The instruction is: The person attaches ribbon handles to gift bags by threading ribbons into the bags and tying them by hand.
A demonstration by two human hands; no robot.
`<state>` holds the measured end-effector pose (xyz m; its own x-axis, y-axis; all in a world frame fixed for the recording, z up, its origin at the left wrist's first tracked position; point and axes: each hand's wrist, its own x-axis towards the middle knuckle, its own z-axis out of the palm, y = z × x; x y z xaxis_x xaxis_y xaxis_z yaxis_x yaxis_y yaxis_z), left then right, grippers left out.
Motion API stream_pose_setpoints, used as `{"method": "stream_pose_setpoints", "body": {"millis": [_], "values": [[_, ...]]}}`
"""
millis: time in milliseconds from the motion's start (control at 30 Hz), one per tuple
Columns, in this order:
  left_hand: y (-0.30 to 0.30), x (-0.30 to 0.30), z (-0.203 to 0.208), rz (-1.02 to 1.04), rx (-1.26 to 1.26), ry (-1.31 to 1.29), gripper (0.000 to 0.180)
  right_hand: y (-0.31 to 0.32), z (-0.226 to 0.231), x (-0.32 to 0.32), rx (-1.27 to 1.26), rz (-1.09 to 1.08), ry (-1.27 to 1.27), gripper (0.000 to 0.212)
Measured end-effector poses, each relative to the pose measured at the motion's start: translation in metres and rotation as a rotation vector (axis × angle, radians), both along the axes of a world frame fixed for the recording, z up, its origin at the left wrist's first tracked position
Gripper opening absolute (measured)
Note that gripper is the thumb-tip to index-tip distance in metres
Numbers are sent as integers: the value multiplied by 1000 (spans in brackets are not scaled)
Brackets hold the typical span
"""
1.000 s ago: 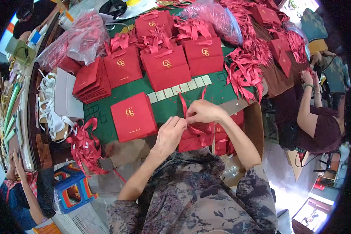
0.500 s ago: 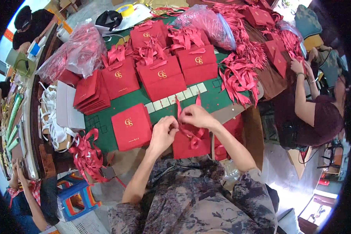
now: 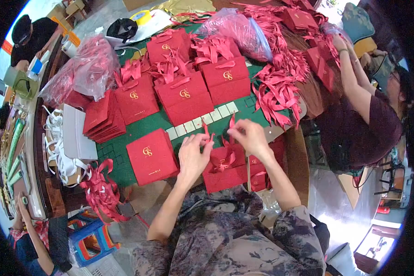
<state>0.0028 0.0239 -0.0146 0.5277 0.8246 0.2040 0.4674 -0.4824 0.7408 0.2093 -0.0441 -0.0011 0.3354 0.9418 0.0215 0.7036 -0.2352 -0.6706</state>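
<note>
A red paper gift bag stands close to my body, with a red ribbon looped over its upper part. My left hand is closed in a pinch on a ribbon strand that pokes up past the fingertips. To the right, and a little higher, my right hand pinches another strand standing up from the bag's top. A gap separates the two hands. Left of them a flat red bag stack with gold print lies on the green mat. My palms hide part of the gift bag's top edge.
Several upright red bags with ribbon handles stand beyond a row of pale cards. Loose red ribbons heap at the right, more ribbons at the near left. White straps lie beside a white box. A co-worker sits right.
My hands have moved apart, the right one going right and up with its ribbon strand. The whole view has shifted slightly. At the right, the co-worker's arms have risen.
</note>
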Motion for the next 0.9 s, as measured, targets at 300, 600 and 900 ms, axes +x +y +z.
{"method": "stream_pose_setpoints", "body": {"millis": [300,600,900], "values": [[3,24,-21,67,-25,185,23,3,-22,-22,-36,29,-69,20],[4,25,-17,67,-390,-186,14,0,-17,-15,72,50,416,22],[5,23,-14,32,-512,-203,13,2,-8,-16,96,140,392,23]]}}
